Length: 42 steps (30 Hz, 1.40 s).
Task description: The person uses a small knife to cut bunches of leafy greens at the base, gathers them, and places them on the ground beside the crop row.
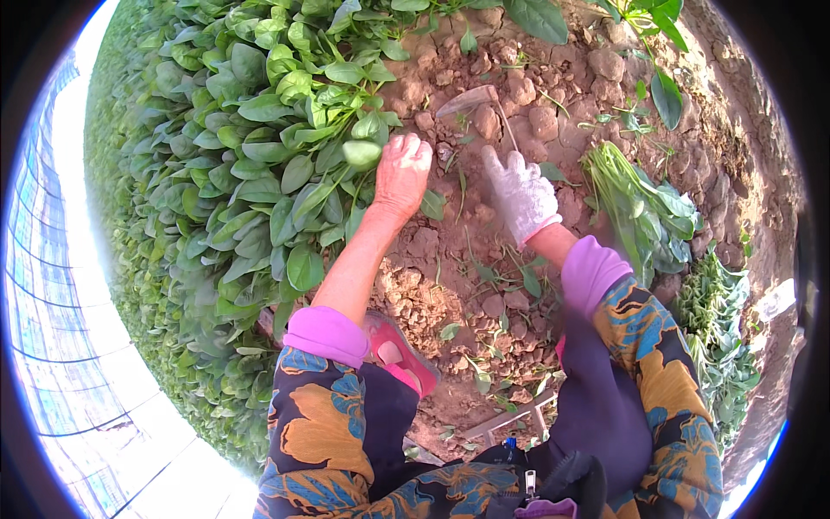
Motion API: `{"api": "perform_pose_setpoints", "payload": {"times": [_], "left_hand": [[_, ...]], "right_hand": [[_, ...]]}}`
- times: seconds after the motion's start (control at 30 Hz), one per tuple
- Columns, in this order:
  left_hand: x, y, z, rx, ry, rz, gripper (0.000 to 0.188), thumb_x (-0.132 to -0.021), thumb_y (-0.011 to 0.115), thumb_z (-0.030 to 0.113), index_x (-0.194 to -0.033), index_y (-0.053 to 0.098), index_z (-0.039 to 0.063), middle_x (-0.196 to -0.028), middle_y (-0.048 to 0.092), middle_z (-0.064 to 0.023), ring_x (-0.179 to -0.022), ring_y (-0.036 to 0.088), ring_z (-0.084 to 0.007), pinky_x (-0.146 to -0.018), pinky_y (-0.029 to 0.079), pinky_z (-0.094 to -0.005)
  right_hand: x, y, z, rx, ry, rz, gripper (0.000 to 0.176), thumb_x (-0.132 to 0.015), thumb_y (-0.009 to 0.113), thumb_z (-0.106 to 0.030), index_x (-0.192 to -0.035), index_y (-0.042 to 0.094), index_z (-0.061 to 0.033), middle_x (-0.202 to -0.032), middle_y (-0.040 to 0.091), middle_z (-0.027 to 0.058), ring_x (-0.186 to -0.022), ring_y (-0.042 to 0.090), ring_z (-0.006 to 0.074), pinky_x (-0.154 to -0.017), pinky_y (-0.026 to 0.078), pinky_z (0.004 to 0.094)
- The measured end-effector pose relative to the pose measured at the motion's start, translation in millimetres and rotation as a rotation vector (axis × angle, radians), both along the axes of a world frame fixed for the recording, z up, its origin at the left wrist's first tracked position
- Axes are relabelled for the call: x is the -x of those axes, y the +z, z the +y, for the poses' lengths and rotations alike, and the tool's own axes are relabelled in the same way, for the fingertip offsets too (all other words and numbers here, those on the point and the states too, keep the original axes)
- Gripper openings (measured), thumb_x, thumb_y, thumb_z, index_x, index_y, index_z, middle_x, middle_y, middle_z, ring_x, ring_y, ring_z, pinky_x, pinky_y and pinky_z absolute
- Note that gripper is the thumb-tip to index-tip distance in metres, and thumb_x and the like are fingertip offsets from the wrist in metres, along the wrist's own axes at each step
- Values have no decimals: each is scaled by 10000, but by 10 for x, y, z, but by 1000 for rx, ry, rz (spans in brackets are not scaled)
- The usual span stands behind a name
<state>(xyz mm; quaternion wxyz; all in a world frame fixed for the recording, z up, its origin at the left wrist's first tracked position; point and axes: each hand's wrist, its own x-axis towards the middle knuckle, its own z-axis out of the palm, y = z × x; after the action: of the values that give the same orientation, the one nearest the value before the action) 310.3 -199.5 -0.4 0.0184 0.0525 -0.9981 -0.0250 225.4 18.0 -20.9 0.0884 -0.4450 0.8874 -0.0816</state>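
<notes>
Dense leafy greens that look like spinach (259,149) fill the left side. My bare left hand (405,172) is curled at the edge of these plants, with a blurred leaf (362,154) beside its knuckles; what lies under the fingers is hidden. My right hand (521,191), in a pale knit glove, is closed around the handle end of a small sickle (470,100), mostly hidden by the hand. The sickle's blade lies just above the soil, pointing left. A bunch of cut greens (642,201) rests on the ground to the right of my gloved hand.
A longer pile of cut greens (720,344) lies at the far right. Cloddy soil (428,298) with loose leaves runs between my feet. My red shoe (405,357) stands beside the plants. Part of a slatted frame (512,418) shows below me. A large leafy plant (648,19) is at the top right.
</notes>
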Motion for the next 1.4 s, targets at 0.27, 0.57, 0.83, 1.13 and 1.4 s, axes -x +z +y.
{"api": "perform_pose_setpoints", "payload": {"times": [0.27,0.57,0.83,1.13,1.4], "left_hand": [[-67,-204,-631,37,227,-384,198,-903,575,150,-1073,658,91,-1107,634,-155,-1119,583,-347,-903,491,-461],[80,-254,-560,99,356,-524,380,-792,774,261,-1103,622,103,-1129,637,-168,-1118,599,-364,-896,485,-523],[24,-332,-866,-26,484,-342,171,-837,678,191,-987,663,109,-908,704,-169,-885,700,-338,-738,561,-475],[-20,-231,-768,-92,325,28,200,-877,633,279,-967,671,104,-976,653,-159,-898,628,-387,-802,511,-497],[-406,-165,-276,256,232,-475,436,-750,806,392,-1009,645,81,-989,657,-96,-996,617,-279,-839,441,-462]], "right_hand": [[40,-98,244,28,-103,-95,668,-841,559,-21,-1463,357,-154,-1143,502,201,-900,642,388,-674,576,460],[27,-157,288,90,-163,-220,655,-852,527,6,-1465,348,-140,-1168,486,240,-906,637,425,-721,567,487],[125,-272,395,357,-344,-448,644,-762,594,11,-1386,436,-16,-1050,606,245,-988,623,430,-857,519,472],[287,203,418,624,-781,-1928,287,-919,522,-47,-1201,570,-64,-749,538,-6,-555,502,100,-494,421,268],[-119,-189,235,415,-352,-823,163,-952,570,-142,-1063,548,-23,-757,602,277,-779,649,453,-629,478,520]]}}
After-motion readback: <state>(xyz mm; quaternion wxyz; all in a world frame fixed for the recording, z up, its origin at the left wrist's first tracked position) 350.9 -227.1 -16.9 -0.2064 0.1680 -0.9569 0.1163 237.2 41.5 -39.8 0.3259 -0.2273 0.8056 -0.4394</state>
